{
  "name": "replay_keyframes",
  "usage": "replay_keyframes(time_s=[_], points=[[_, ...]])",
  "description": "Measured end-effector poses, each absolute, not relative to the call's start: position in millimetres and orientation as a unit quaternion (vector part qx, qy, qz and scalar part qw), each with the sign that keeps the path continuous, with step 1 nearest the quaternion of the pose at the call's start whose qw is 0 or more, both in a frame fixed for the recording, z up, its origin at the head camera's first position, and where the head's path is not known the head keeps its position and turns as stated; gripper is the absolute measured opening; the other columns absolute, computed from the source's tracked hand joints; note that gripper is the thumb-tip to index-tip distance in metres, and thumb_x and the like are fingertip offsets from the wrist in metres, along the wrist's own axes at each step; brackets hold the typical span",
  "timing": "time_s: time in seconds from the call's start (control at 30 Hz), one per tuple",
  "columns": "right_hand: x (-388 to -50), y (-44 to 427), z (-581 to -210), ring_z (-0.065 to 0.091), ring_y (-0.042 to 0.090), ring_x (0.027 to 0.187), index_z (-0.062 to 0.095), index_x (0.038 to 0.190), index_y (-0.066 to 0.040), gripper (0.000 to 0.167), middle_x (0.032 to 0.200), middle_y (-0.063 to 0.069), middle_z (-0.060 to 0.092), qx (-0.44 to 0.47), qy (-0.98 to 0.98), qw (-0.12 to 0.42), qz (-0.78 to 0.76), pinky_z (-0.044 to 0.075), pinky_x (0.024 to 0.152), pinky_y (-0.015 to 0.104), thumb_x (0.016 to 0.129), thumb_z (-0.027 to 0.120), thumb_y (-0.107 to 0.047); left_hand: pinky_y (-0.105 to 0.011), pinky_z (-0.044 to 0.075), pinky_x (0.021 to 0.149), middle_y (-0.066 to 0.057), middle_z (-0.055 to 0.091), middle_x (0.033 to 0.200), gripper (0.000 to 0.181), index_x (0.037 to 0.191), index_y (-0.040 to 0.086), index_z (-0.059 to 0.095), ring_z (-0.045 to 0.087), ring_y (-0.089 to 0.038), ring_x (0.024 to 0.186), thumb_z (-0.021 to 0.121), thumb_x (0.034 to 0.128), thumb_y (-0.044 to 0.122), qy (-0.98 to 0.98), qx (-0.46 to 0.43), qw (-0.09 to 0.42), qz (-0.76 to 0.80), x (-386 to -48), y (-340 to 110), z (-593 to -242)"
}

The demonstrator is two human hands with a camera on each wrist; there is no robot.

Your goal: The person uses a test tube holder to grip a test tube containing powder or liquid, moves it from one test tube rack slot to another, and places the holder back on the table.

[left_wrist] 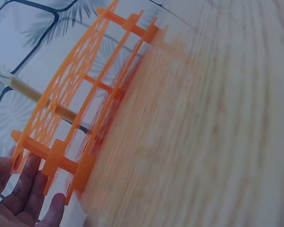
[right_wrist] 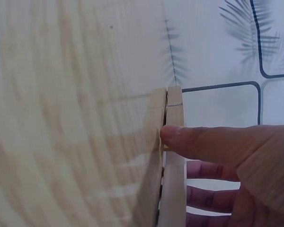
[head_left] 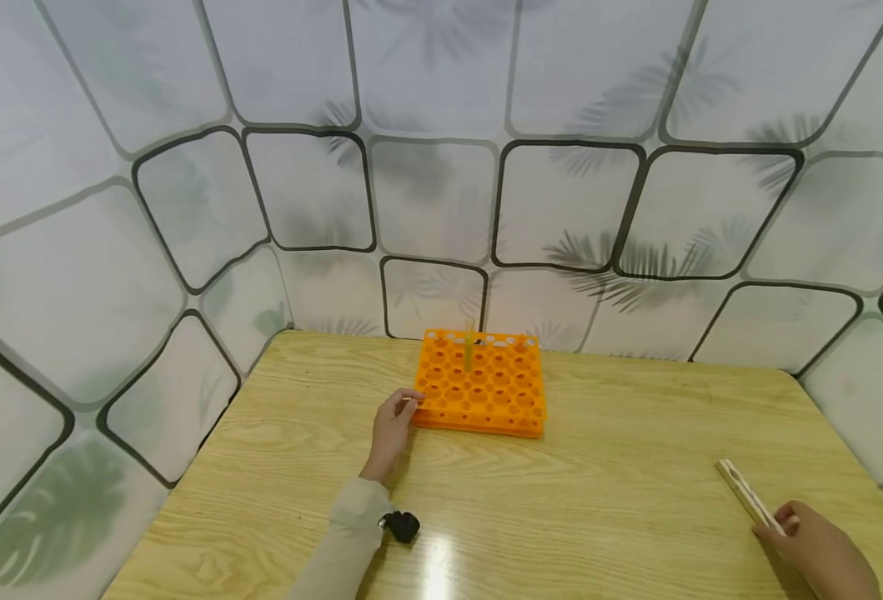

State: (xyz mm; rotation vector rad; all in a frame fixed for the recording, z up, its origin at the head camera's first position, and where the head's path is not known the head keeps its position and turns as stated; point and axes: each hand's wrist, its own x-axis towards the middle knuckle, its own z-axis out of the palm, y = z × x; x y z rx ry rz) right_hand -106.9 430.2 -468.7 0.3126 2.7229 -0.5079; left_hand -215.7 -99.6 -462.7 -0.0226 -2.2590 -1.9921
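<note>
An orange test tube rack [head_left: 479, 408] with rows of round holes stands toward the back of the table. One glass test tube [head_left: 469, 346] with yellowish liquid is upright in a back-half hole. My left hand [head_left: 392, 429] grips the rack's left front corner; the left wrist view puts the thumb at the top plate and fingers around the corner post. At the right, my right hand [head_left: 820, 542] holds one end of a wooden test tube clamp [head_left: 745, 492]. Its thumb [right_wrist: 194, 139] presses the clamp's edge, with fingers along the other side. The clamp appears to lie on or just over the tabletop.
The wood-grain table [head_left: 599, 500] ends at a pale curtain [head_left: 441, 200] with dark outlines and leaf prints, behind and at both sides. A small black item [head_left: 402, 527] hangs by the left sleeve cuff [head_left: 362, 500].
</note>
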Motion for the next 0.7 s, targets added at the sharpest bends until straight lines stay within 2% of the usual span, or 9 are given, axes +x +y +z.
replay_keyframes(time_s=[0.1,0.3,0.53,0.7], points=[[-108,427,-466,0.061,0.029,0.075,0.046,0.104,0.015,0.08,0.089,0.027,0.061,0.099,0.964,0.174,-0.173,0.048,0.063,0.043,0.082,0.057,-0.061,-0.052,0.044,0.093,-0.029,0.059,0.112,0.023,0.106,-0.012,0.058,0.055,-0.039,0.104,0.044,0.0979,0.004,-0.746,-0.004,0.058,-0.664,-217,-101,-462],[-112,423,-461,0.063,0.032,0.077,0.033,0.117,0.023,0.091,0.093,0.033,0.061,0.079,0.963,0.189,-0.175,0.049,0.064,0.044,0.085,0.055,-0.06,-0.046,0.046,0.092,-0.023,0.061,0.113,0.024,0.107,-0.006,0.061,0.057,-0.032,0.103,0.047,0.0983,0.011,-0.754,0.002,0.056,-0.655,-233,-106,-484],[-118,420,-457,0.063,0.037,0.081,0.03,0.119,0.026,0.087,0.092,0.035,0.062,0.045,0.967,0.186,-0.168,0.049,0.068,0.048,0.09,0.053,-0.052,-0.044,0.047,0.093,-0.022,0.062,0.111,0.023,0.106,-0.004,0.062,0.058,-0.033,0.105,0.046,0.0985,0.011,-0.764,0.008,0.052,-0.643,-233,-106,-479],[-125,420,-458,0.062,0.043,0.087,0.028,0.122,0.027,0.085,0.095,0.037,0.06,0.021,0.97,0.181,-0.162,0.048,0.071,0.051,0.092,0.052,-0.049,-0.042,0.05,0.086,-0.022,0.061,0.112,0.024,0.108,-0.003,0.06,0.059,-0.033,0.102,0.048,0.0977,0.015,-0.764,0.024,0.046,-0.644,-234,-105,-474]])
